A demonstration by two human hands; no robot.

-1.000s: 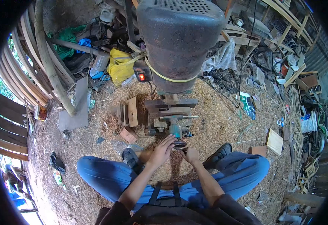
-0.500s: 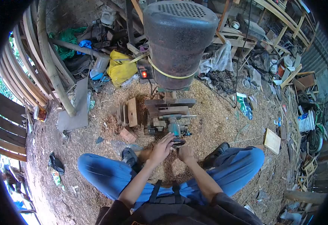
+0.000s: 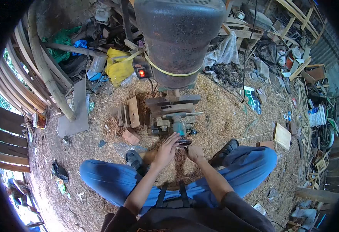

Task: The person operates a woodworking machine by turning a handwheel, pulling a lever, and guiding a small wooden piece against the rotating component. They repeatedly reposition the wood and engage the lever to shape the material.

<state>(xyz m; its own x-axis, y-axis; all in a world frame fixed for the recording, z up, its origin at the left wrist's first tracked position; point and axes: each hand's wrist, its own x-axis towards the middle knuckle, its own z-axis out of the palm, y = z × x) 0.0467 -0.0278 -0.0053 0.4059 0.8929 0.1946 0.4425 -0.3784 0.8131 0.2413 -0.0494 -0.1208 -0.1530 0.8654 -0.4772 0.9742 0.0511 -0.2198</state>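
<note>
A black handwheel (image 3: pixel 184 142) sits at the front of a small green-bodied machine part (image 3: pixel 179 129) on the ground between my legs. My left hand (image 3: pixel 165 150) lies against the wheel's left side, its fingers stretched forward toward the green body. Closed at the wheel's right edge is my right hand (image 3: pixel 195 153), seemingly on its handle, which the fingers hide. Beyond the wheel, a wooden piece (image 3: pixel 178 108) lies crosswise in the machine's vise. Above it stands a big dark motor housing (image 3: pixel 179 42) with a yellow band around it and a lit red switch (image 3: pixel 141 73).
Wood blocks (image 3: pixel 134 112) stand left of the machine, with a reddish block (image 3: pixel 131 136) nearer me. Wood shavings (image 3: pixel 219 112) cover the ground. A yellow bag (image 3: pixel 117 67) and a leaning pole (image 3: pixel 49 73) are at the left. A pale board (image 3: pixel 282 136) lies right.
The view has shifted slightly, so the motor housing appears higher and larger. My right hand has turned a little at the wheel's edge; the left hand stays against the wheel.
</note>
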